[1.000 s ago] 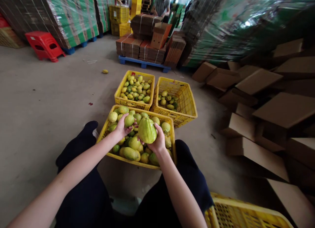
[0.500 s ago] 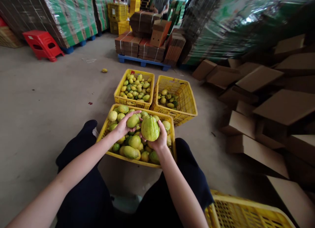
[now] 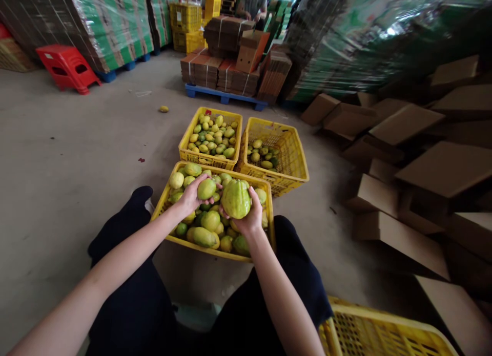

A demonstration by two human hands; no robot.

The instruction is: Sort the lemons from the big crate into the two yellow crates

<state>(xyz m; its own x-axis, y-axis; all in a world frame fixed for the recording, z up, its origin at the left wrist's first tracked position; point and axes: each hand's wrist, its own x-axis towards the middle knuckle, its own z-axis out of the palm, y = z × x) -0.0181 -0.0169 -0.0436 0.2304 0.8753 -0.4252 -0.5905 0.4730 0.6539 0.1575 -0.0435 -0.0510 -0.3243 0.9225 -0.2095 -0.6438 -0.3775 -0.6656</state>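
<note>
Between my legs stands a yellow plastic crate (image 3: 159, 211) full of yellow-green lemons (image 3: 203, 237). Above its contents my left hand (image 3: 191, 196) holds a smooth yellow-green lemon (image 3: 206, 189), with the fingers wrapped round its far side. Beside it, my right hand (image 3: 251, 215) grips a much larger, ribbed green citrus fruit (image 3: 236, 199) from below and the right. The two fruits are close together but apart. Part of the crate's load is hidden under my hands.
Behind stand a crate of smaller lemons (image 3: 211, 135) and a partly filled crate (image 3: 294, 151). Another yellow crate (image 3: 384, 325) is at lower right. Cardboard boxes (image 3: 407, 120) pile up on the right. A loose lemon (image 3: 164, 109), a red stool (image 3: 67, 66) and a person (image 3: 251, 2) are farther off.
My left hand has closed a little more around the lemon, its fingers less stretched out. The large ribbed fruit has tilted slightly in my right hand, showing more of its top.
</note>
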